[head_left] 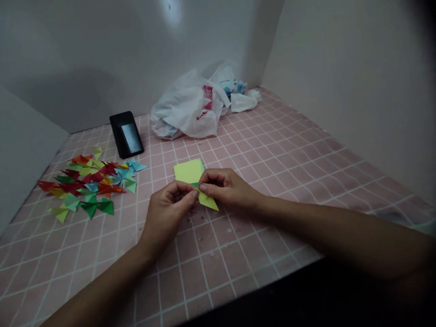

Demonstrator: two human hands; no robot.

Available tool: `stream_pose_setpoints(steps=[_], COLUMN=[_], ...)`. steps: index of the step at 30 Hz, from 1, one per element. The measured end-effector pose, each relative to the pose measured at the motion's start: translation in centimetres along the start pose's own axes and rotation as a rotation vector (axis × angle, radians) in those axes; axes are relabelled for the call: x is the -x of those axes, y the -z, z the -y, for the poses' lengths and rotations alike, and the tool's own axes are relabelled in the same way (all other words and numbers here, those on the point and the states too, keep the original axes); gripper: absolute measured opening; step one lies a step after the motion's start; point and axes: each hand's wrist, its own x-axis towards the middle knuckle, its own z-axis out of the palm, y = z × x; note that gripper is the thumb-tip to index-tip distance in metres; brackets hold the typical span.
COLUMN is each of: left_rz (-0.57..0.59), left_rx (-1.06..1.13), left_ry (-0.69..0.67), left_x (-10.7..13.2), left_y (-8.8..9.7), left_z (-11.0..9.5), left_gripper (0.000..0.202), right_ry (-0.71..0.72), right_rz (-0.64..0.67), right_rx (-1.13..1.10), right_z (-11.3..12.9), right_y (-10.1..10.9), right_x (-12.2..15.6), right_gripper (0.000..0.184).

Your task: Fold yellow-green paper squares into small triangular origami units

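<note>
My left hand (168,209) and my right hand (226,186) meet over the pink checked table top (272,154). Both pinch a small yellow-green folded paper piece (208,200), whose pointed end sticks out below my right fingers. Just behind the hands lies a small stack of square paper sheets (188,171), yellow-green on top with a teal edge showing beneath. To the left lies a heap of several folded paper triangles (90,181) in red, green, blue, orange and yellow.
A black phone (126,134) leans tilted at the back left. A white plastic bag (194,106) with coloured contents sits in the back corner. White walls close in the left, back and right. The table's front edge (238,295) runs near my forearms.
</note>
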Motion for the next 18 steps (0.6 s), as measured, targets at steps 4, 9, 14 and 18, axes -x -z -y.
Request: stream_pose_setpoints(steps=[4, 9, 14, 18], left_rz=[-0.009, -0.01, -0.006, -0.014], left_rx=[0.028, 0.078, 0.093, 0.044], left_ry=[0.028, 0.062, 0.073, 0.051], left_x=[-0.04, -0.05, -0.02, -0.11], left_y=[-0.06, -0.12, -0.11, -0.05], left_z=[0.18, 0.25, 0.2, 0.37], left_gripper=[0.012, 0.015, 0.015, 0.013], right_ry=[0.026, 0.059, 0.05, 0.015], right_rz=[-0.014, -0.003, -0.01, -0.001], right_rx=[0.071, 0.119, 0.111, 0.045], right_z=[0.02, 0.1, 0.16, -0.14], right_y=[-0.02, -0.05, -0.1, -0.05], right_x=[0.07, 0.14, 0.2, 0.12], right_gripper=[0.017, 0.015, 0.016, 0.018])
